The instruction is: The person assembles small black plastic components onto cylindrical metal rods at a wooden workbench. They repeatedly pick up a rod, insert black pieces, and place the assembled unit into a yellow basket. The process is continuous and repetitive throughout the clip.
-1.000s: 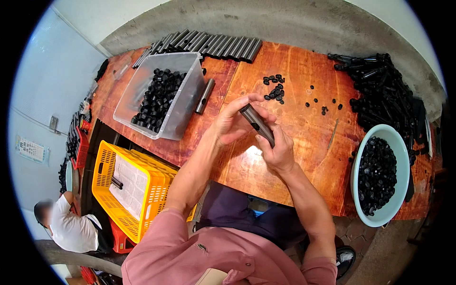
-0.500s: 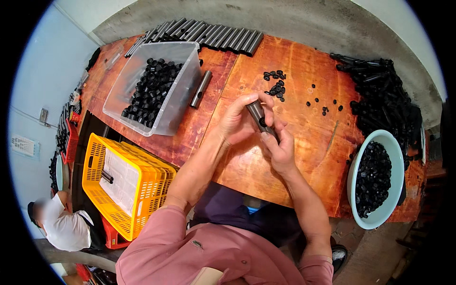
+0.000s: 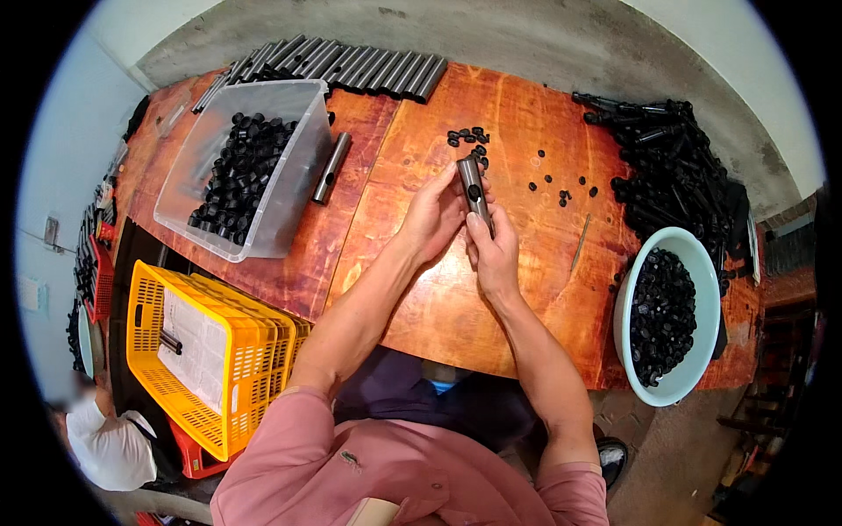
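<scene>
Between my two hands, above the middle of the wooden table (image 3: 412, 298), is a short dark metal tube (image 3: 472, 182) with a round hole in its side. My left hand (image 3: 436, 210) curls its fingers round the tube from the left. My right hand (image 3: 493, 250) grips its lower end, the thumb lying along the near side. The tube slants, its top end pointing away from me. Just beyond it lie several small black caps (image 3: 468, 137). Another metal tube (image 3: 331, 169) lies on the table to the left.
A clear plastic bin (image 3: 289, 210) of black caps stands left, with a row of tubes (image 3: 386, 72) behind. Right are a pale blue basin (image 3: 624, 324) of small black parts and a heap of black parts (image 3: 675, 167). A yellow crate (image 3: 230, 377) is lower left; a person (image 3: 110, 438) is beyond it.
The tube has turned more upright in my hands, with its side hole now facing up toward me. My whole view has shifted slightly, so the table appears further left.
</scene>
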Demonstrator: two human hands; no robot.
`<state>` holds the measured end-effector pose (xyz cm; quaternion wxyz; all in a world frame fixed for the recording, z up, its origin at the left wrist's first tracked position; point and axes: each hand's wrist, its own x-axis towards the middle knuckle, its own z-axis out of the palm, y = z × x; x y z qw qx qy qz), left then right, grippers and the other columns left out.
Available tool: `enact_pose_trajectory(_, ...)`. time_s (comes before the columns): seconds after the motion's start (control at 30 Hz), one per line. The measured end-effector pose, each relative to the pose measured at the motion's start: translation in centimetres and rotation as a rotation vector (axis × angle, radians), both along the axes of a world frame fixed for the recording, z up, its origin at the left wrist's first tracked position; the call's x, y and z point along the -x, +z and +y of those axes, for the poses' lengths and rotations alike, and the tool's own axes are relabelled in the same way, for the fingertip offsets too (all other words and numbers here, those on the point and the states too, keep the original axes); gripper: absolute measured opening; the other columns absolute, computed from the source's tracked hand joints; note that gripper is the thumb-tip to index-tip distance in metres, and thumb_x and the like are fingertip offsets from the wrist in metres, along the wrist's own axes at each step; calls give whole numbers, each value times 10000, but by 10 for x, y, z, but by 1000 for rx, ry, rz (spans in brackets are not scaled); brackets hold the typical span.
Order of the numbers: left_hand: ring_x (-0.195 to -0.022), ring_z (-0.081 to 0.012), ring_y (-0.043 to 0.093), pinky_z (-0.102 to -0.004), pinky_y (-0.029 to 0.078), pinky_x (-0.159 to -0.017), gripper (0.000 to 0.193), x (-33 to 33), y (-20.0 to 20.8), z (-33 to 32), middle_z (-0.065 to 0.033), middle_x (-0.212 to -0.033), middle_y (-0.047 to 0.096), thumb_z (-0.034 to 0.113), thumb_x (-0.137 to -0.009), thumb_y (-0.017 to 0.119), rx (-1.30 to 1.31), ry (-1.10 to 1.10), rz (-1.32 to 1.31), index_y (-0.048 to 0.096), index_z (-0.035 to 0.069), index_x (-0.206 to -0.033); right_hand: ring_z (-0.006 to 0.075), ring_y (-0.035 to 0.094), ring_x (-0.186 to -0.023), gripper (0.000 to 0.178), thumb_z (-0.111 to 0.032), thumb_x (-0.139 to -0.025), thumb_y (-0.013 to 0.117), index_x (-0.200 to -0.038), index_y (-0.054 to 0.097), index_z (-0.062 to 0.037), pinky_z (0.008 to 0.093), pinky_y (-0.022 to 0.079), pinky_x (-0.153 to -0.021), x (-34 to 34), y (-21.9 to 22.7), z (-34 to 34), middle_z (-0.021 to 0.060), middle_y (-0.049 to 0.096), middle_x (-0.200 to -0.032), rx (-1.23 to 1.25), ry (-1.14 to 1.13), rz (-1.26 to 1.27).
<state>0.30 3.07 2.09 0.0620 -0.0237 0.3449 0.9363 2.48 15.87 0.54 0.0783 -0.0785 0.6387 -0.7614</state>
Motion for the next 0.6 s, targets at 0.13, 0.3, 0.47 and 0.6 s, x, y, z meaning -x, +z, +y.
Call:
enact_pose_trajectory(0.13,-1005,-240,612,-400,502,-930,450,4,-18,-4,-105,-1057,630,444,-1025,504,-18,-19,17,558,51,-1239,56,475,-537,272,-263,-1016,553,-1053,578,5,202,365,-475,-3,3,0,10,554,-730,-10,62,-86)
enact_pose_trajectory(0.3,-861,-178,595,-330,513,-788,442,8,-20,-22,-34,-953,601,484,-1003,537,-202,34,-44,565,97,-1216,122,617,-701,226,-178,-968,613,-1039,662,31,270,504,-636,2,-6,4,50,653,-826,-373,-51,238)
enact_pose_trajectory(0.47,-784,-144,573,-287,501,-692,361,18,-21,-43,-19,-981,592,402,-1025,510,-274,101,-75,576,94,-1202,121,614,-741,185,-85,-912,661,-1041,654,47,277,505,-666,29,-14,12,73,664,-843,-536,-222,308)
enact_pose_trajectory(0.6,-772,-165,579,-308,497,-703,334,19,-21,-46,-47,-981,601,342,-1019,503,-297,64,-77,583,72,-1199,226,630,-808,219,-116,-873,678,-1040,659,24,354,503,-729,55,-13,2,123,645,-930,-649,-293,375)
